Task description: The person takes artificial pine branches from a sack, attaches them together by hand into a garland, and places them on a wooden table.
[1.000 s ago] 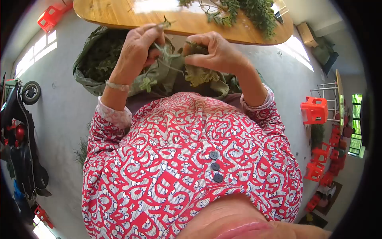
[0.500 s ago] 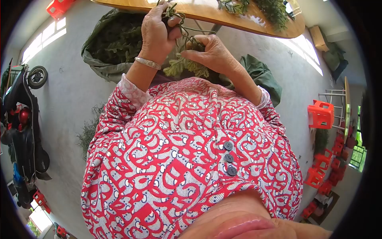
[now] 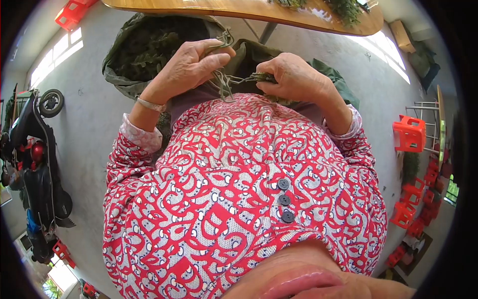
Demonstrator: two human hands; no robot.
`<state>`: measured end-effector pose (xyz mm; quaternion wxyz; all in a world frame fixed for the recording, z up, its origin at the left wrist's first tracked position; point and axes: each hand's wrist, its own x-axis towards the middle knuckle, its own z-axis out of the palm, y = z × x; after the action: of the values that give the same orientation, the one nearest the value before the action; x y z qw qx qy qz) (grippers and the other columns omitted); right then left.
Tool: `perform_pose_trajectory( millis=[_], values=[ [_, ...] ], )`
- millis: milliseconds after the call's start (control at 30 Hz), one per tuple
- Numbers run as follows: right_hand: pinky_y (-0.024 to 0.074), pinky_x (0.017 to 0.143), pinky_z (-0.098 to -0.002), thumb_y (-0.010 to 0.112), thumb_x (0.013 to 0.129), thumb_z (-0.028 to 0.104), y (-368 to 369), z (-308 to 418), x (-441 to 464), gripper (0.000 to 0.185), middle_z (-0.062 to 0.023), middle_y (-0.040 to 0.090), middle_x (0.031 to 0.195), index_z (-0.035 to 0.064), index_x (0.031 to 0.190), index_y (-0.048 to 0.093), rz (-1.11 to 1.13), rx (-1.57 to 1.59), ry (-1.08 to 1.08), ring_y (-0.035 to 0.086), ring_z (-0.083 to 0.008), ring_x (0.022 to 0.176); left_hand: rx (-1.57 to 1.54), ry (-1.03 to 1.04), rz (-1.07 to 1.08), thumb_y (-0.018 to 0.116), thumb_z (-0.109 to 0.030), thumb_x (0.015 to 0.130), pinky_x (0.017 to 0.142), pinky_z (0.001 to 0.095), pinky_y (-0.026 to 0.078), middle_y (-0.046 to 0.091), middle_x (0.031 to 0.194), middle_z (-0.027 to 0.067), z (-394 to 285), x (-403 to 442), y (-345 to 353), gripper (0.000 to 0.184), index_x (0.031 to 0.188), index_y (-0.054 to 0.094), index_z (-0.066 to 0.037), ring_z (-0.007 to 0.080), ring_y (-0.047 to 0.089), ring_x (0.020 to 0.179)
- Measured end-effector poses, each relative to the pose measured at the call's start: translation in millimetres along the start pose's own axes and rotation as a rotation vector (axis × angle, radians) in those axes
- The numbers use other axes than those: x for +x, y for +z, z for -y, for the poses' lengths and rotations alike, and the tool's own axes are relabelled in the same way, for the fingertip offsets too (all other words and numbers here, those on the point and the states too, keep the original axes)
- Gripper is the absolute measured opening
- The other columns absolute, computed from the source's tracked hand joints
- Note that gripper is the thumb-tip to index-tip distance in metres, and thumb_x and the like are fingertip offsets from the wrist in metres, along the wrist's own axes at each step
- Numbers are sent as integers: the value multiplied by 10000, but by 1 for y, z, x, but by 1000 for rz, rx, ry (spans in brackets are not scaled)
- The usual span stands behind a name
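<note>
The counter (image 3: 239, 10) spans the frame's top; below, I see the left hand (image 3: 191, 65) pinching twisted stems (image 3: 225, 82), the right hand (image 3: 294, 77) gripping a sprig (image 3: 264, 77), seemingly for tension

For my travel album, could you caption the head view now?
Left hand holding thin, tangled green strands and right hand holding a dark green bundle, near an open, soft green sack of foliage.

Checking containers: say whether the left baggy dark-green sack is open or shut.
Open: the sack shows leafy green sprigs through its mouth.
</note>
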<state>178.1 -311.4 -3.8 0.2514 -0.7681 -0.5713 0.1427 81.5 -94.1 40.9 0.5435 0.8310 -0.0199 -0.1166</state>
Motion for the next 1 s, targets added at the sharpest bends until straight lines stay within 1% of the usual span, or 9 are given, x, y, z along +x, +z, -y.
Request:
perform_pose_trajectory(
  millis=[67, 233, 367, 600, 633, 733, 767, 867, 1000],
  values=[
    [426, 573, -442, 591, 736, 204, 1, -3, 4, 160, -174, 540, 605, 49, 732, 550, -119, 44, -43, 545, -367, 635, 398, 85, 47, 613, -218, 824, 430, 224, 313, 411, 551, -33, 1, 5, 5, 281, 978, 588, 15, 42, 331, 490],
    [431, 590, -431, 589, 741, 182, 0, -6, 11, 128, -159, 553, 621, 60, 767, 563, -215, 67, -129, 553, -357, 642, 630, 82, 280, 660, -175, 767, 460, 323, 325, 393, 580, 192, -12, 17, 16, 207, 802, 585, 14, 221, 285, 485],
    [436, 610, -424, 592, 761, 180, -5, 7, -12, 131, -157, 568, 651, 70, 832, 588, 43, 139, -100, 564, -348, 675, 628, 309, 477, 619, -113, 795, 447, 344, 268, 296, 564, 176, -10, 16, 14, 302, 641, 397, 22, 248, 218, 516],
    [436, 660, -412, 581, 759, 178, -25, 9, -37, 173, -179, 579, 717, 32, 848, 608, 291, 132, -54, 559, -349, 733, 460, 339, 564, 611, -74, 793, 437, 323, 244, 252, 555, 140, -18, 12, 14, 318, 621, 358, 10, 218, 215, 489],
    [438, 671, -412, 582, 750, 178, -27, -2, -47, 182, -175, 581, 715, 33, 855, 615, 368, 52, -62, 559, -349, 737, 534, 184, 491, 599, -79, 800, 438, 310, 249, 279, 536, 112, -14, 6, 0, 298, 623, 378, 15, 169, 236, 480],
    [407, 632, -423, 592, 727, 167, -18, -83, -112, 204, -214, 533, 687, -34, 748, 563, 127, -77, 356, 529, -371, 704, 555, -149, 161, 595, -145, 811, 426, 318, 299, 385, 463, 45, 57, -25, -86, 280, 606, 482, 9, 107, 303, 444],
    [412, 645, -421, 578, 749, 183, -24, -87, -114, 226, -224, 544, 707, -41, 772, 564, 228, -27, 527, 542, -367, 729, 522, -208, 53, 588, -167, 824, 414, 294, 308, 415, 503, 13, 77, -40, -101, 265, 633, 515, 1, 81, 322, 452],
    [422, 659, -416, 573, 772, 222, 13, -96, -103, 264, -230, 557, 726, -41, 790, 562, 2, -18, 474, 549, -373, 753, 218, -352, -259, 577, -210, 846, 386, 235, 321, 474, 593, -10, 84, -61, -96, 216, 772, 571, -7, 63, 369, 447],
    [444, 766, -408, 576, 781, 343, 61, -96, -51, 370, -206, 608, 885, 11, 942, 607, -18, -2, 531, 566, -358, 882, -250, -346, -479, 575, -249, 846, 362, 195, 327, 484, 638, 13, 97, -76, -71, 259, 954, 546, -15, 74, 410, 432]
  ],
)
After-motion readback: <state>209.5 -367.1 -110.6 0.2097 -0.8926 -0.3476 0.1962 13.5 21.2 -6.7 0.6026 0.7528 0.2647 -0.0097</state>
